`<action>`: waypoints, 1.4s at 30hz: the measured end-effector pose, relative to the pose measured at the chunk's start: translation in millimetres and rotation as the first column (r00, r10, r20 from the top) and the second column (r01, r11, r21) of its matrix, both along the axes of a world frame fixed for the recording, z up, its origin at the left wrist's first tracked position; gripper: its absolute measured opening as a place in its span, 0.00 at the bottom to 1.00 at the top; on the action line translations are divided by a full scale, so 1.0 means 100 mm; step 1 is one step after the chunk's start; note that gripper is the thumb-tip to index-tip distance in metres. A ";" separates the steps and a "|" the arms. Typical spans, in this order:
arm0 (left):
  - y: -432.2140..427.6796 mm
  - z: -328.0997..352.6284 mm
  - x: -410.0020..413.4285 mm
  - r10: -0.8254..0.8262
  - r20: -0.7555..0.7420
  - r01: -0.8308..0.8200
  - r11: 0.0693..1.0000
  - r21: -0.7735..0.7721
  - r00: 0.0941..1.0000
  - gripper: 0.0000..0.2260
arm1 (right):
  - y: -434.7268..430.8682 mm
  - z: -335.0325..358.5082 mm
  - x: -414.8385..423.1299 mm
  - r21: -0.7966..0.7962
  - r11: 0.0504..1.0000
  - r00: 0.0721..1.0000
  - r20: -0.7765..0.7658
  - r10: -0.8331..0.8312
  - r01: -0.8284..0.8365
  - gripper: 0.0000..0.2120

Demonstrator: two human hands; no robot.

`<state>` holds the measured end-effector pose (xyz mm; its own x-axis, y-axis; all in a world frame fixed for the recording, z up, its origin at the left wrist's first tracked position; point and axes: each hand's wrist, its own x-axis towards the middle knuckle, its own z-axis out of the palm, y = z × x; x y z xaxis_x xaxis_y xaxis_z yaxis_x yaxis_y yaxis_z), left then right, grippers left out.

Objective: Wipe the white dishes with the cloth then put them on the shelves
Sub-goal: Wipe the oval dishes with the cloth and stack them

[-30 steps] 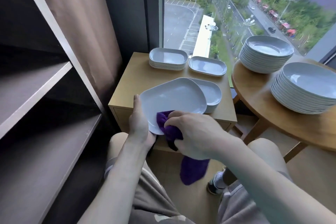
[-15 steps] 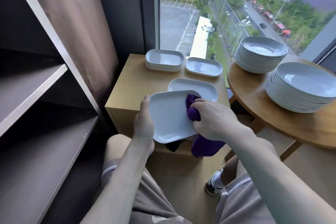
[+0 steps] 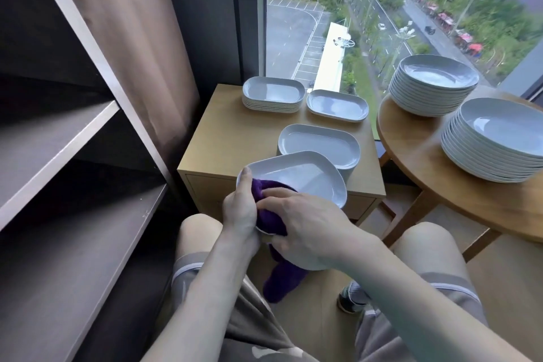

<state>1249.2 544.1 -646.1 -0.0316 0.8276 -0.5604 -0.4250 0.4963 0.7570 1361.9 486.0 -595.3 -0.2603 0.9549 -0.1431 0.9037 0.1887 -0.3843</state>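
A white rounded-rectangular dish is held tilted above my knees, in front of the wooden cabinet. My left hand grips its left rim, thumb on top. My right hand holds a purple cloth pressed against the dish's near left part; the cloth's tail hangs below. Several more white dishes lie stacked on the cabinet: one pile just behind the held dish, two piles at the back. The dark shelves stand to my left.
A round wooden table on the right carries two tall stacks of round white plates. A brown curtain hangs behind the shelf unit. A large window lies beyond the cabinet.
My right hand has moved the cloth from the dish's right edge to its near left part, beside my left hand. The dish has tipped and turned a little.
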 end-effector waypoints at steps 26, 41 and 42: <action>0.10 -0.10 0.15 -0.245 -0.088 0.254 0.962 0.105 0.966 0.14 | -0.15 -0.50 1.28 0.033 0.852 0.804 -0.352 -0.479 0.522 0.28; 0.85 -0.19 0.69 -0.130 -0.221 0.157 0.982 0.110 0.967 0.13 | -0.03 -0.47 1.60 0.079 0.753 0.672 -0.518 -0.529 0.653 0.31; 0.91 -0.19 0.72 -0.142 -0.247 0.174 0.979 0.110 0.958 0.12 | -0.01 -0.47 1.61 0.076 0.752 0.668 -0.524 -0.529 0.655 0.31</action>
<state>1321.2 635.3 -665.2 -0.0134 0.8976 -0.4406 -0.1499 0.4338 0.8884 1523.2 484.6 -642.5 0.4012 0.9118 0.0876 0.5910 -0.1847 -0.7853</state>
